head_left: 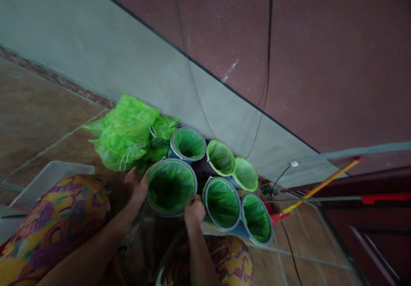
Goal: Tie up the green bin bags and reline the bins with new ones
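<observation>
A trash bin (195, 179) with a grey rim and a green bag lining it stands right in front of me. My right hand (194, 212) is closed at the right side of its rim. At the bin's left edge is my left hand (135, 186), fingers apart, its thumb side against or very near the rim. Several more bins lined with green bags stand close by: one behind (188, 144), one to the right (222, 202), and others farther right. Inside the near bin I see only the dark, creased liner.
Tied green plastic bags (128, 125) are piled against the wall at the left. A clear plastic tub (69, 168) sits beside my left knee. On the right are a yellow stick (321, 185) with red ends, a black cable (291, 247) and a dark red door (369, 234).
</observation>
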Motion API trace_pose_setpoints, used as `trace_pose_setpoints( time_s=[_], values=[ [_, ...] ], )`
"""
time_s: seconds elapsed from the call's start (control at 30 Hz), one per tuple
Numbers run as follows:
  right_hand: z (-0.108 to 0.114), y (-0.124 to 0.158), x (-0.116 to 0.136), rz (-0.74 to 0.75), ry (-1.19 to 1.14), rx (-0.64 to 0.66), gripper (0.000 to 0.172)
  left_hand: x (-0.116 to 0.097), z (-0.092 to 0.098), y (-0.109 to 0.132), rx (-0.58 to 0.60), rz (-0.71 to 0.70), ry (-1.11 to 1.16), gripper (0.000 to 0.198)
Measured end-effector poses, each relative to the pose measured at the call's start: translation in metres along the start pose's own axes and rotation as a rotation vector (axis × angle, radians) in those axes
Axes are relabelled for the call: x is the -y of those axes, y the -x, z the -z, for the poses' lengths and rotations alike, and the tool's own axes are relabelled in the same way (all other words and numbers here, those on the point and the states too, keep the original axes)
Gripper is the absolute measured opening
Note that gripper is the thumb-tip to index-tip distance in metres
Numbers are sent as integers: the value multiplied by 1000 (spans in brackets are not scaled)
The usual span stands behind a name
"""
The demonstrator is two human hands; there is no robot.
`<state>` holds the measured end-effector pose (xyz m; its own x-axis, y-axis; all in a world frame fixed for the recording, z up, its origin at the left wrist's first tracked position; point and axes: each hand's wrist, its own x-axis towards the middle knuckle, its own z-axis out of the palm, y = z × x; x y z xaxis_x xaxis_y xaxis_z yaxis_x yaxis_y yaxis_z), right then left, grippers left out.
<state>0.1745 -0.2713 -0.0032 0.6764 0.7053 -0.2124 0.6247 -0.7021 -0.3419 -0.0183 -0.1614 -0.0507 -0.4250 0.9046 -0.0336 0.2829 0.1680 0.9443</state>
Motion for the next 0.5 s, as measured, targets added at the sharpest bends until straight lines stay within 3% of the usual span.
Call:
trace_pose_setpoints(
  time_s=[0.07, 0.17, 0.23, 0.3, 0.37, 0.5],
  values=[
    [-2, -7, -8, -147, -231, -81, 35, -6, 5, 18, 146, -198, -90, 49],
    [-12, -18, -19, -340, -578, -79, 22, -17, 16, 56, 619, -469, -224, 46],
    [-21, -19, -24, -392, -696, -10, 15, -20, 23, 77, 897, -570, -401, 51],
    [-30, -15, -25, -404, -771, 58, 16, -20, 28, 89, 1085, -593, -615, 50],
    [-36, -9, -24, -413, -905, 131, 15, -17, 31, 91, 1156, -584, -788, 42],
    [-40, -2, -19, -414, -1162, 223, 14, -16, 31, 81, 1170, -593, -963, 39]
  ],
)
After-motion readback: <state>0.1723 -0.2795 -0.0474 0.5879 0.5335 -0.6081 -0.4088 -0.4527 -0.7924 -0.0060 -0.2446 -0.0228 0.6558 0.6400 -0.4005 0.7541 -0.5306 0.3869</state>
